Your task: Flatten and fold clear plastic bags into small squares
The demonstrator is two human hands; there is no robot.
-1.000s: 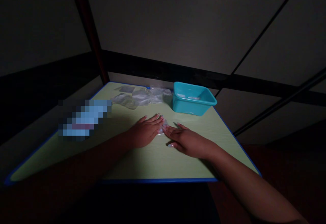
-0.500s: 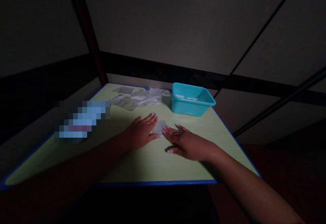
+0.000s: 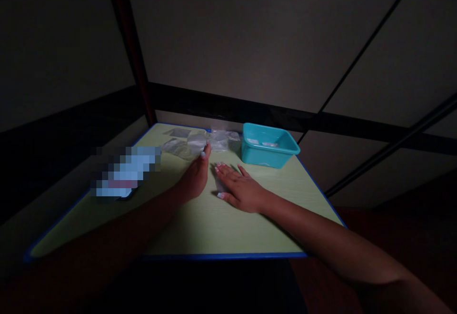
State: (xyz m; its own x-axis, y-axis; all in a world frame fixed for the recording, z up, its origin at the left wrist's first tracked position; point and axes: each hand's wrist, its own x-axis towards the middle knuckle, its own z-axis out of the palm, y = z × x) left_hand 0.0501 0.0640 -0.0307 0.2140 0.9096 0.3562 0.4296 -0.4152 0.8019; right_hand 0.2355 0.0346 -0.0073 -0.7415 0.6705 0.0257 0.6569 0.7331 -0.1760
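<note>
My right hand (image 3: pixel 243 189) lies flat, fingers stretched, over a small clear plastic piece (image 3: pixel 221 187) that looks like a little bag. Most of that piece is hidden under the palm and fingers. Just left of it, my left hand (image 3: pixel 194 177) is turned on its edge with the thumb side up. Its fingers point forward, and nothing shows in its grasp. Beyond the left fingertips, several clear plastic bags (image 3: pixel 197 141) are spread flat at the far side of the pale table (image 3: pixel 214 233).
A teal plastic basket (image 3: pixel 264 158) stands at the back right with a few whitish pieces inside. To the left lies a pixelated, bright flat object (image 3: pixel 126 173) with a dark edge. The table has a blue rim; dark panelled walls stand behind it.
My left hand has lifted off the plastic piece and tilted onto its edge, slightly left. My right hand has slid left and now covers the piece. The view has shifted a little.
</note>
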